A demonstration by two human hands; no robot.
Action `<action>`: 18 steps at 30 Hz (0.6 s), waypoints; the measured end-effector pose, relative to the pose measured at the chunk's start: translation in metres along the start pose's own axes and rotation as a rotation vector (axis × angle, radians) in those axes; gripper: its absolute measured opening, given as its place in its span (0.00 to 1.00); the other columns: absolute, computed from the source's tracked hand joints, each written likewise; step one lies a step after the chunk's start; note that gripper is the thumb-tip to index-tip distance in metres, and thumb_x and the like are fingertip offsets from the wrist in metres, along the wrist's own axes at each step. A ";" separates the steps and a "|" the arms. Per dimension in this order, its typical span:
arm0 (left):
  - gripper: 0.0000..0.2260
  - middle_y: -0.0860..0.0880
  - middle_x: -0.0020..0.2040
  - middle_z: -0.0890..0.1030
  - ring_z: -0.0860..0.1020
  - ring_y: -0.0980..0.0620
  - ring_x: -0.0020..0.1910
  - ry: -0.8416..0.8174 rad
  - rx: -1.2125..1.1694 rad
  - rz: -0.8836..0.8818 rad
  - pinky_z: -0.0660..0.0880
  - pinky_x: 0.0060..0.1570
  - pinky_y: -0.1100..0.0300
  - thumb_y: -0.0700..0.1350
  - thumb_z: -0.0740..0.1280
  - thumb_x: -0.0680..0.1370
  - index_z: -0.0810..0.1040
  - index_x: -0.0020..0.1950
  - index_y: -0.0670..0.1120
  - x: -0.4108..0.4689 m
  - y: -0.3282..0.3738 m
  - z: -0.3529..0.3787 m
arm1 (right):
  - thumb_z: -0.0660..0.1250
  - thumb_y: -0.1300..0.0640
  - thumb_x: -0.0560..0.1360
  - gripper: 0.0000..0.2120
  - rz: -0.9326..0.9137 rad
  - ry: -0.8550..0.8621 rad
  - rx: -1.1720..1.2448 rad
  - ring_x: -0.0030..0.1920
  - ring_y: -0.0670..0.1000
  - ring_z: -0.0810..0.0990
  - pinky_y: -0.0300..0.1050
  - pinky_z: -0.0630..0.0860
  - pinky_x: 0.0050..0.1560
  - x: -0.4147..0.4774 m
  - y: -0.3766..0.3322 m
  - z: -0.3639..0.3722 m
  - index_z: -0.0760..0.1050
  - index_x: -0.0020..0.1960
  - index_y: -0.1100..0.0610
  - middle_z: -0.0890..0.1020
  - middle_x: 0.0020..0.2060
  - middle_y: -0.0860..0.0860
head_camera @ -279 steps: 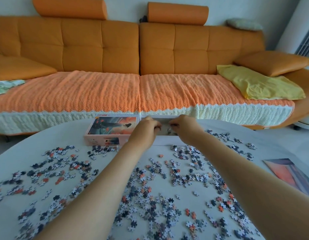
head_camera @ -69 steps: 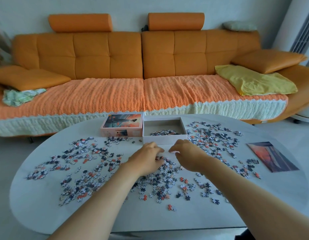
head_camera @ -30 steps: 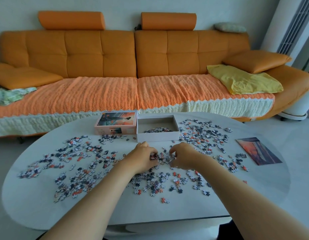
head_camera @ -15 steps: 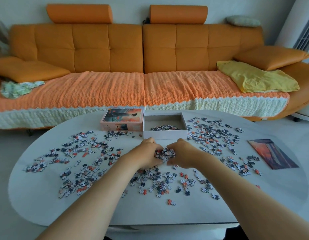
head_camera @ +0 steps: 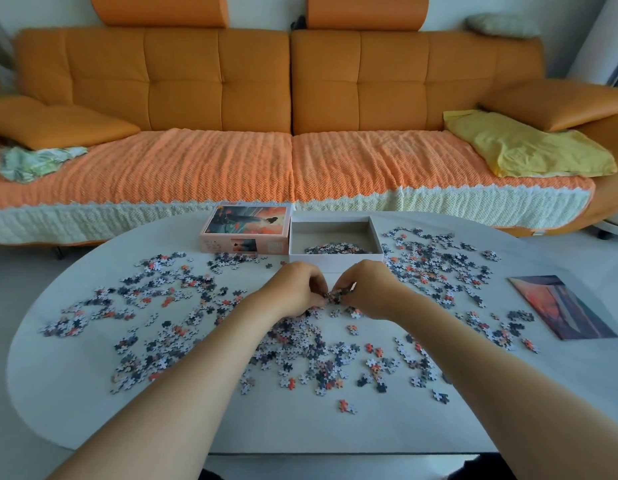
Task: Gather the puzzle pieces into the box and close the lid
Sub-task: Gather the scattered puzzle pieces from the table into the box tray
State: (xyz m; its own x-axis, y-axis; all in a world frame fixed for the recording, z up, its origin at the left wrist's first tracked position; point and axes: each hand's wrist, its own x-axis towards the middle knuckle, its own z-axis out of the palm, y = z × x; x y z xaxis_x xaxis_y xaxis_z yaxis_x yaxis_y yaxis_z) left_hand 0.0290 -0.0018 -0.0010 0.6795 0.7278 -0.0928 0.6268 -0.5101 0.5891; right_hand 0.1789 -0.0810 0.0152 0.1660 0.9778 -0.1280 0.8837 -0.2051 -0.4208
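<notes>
Loose puzzle pieces [head_camera: 311,355] lie scattered over the white oval table [head_camera: 75,403]. The open white box [head_camera: 335,259] stands at the far edge with a small heap of pieces inside. Its printed lid [head_camera: 246,228] lies just left of it, picture side up. My left hand [head_camera: 295,289] and my right hand [head_camera: 368,289] meet in front of the box, fingers curled round a small clump of pieces [head_camera: 337,296] held between them just above the table.
A printed picture sheet [head_camera: 562,311] lies near the table's right edge. Behind the table stands an orange sofa [head_camera: 290,98] with a yellow cloth [head_camera: 522,147] and cushions. More pieces spread to the left [head_camera: 144,306] and right [head_camera: 435,265] of my hands.
My hands have closed together on a clump of pieces and lifted it slightly off the table. The camera view shifted a little.
</notes>
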 end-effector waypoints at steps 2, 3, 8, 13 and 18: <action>0.05 0.53 0.44 0.81 0.79 0.53 0.44 -0.020 -0.054 -0.019 0.73 0.42 0.60 0.41 0.75 0.73 0.81 0.45 0.48 0.005 0.002 -0.005 | 0.69 0.61 0.73 0.10 -0.004 0.017 0.013 0.33 0.49 0.80 0.34 0.73 0.29 0.005 0.001 -0.006 0.85 0.51 0.51 0.85 0.43 0.49; 0.05 0.52 0.44 0.81 0.79 0.53 0.44 -0.012 -0.078 -0.016 0.74 0.43 0.59 0.41 0.75 0.73 0.81 0.45 0.48 0.009 0.003 -0.008 | 0.69 0.60 0.73 0.09 -0.009 0.036 0.025 0.34 0.49 0.80 0.34 0.73 0.28 0.008 0.001 -0.011 0.85 0.50 0.50 0.85 0.42 0.49; 0.04 0.54 0.43 0.80 0.77 0.56 0.42 0.214 -0.154 0.044 0.69 0.39 0.63 0.44 0.73 0.74 0.80 0.46 0.48 0.034 0.008 -0.031 | 0.70 0.60 0.74 0.06 0.045 0.240 0.246 0.29 0.50 0.79 0.36 0.74 0.23 0.031 0.002 -0.039 0.84 0.49 0.52 0.83 0.34 0.50; 0.03 0.56 0.45 0.80 0.78 0.54 0.44 0.370 -0.079 0.055 0.69 0.38 0.65 0.44 0.71 0.76 0.80 0.49 0.50 0.061 -0.001 -0.029 | 0.63 0.65 0.76 0.13 -0.025 0.405 0.063 0.32 0.46 0.75 0.34 0.70 0.28 0.058 0.007 -0.038 0.83 0.53 0.54 0.80 0.42 0.49; 0.11 0.50 0.59 0.77 0.77 0.50 0.49 0.274 0.123 0.089 0.70 0.52 0.56 0.52 0.68 0.78 0.78 0.60 0.58 0.062 -0.015 -0.023 | 0.59 0.62 0.79 0.19 -0.016 0.234 0.005 0.28 0.54 0.79 0.43 0.76 0.25 0.061 0.020 -0.026 0.75 0.67 0.49 0.81 0.46 0.55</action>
State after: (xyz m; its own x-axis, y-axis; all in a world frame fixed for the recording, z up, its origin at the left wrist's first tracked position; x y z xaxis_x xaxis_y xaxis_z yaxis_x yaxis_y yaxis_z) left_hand 0.0530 0.0616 0.0032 0.6159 0.7659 0.1845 0.6222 -0.6165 0.4825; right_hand 0.2181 -0.0239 0.0219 0.2495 0.9642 0.0897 0.8848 -0.1893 -0.4257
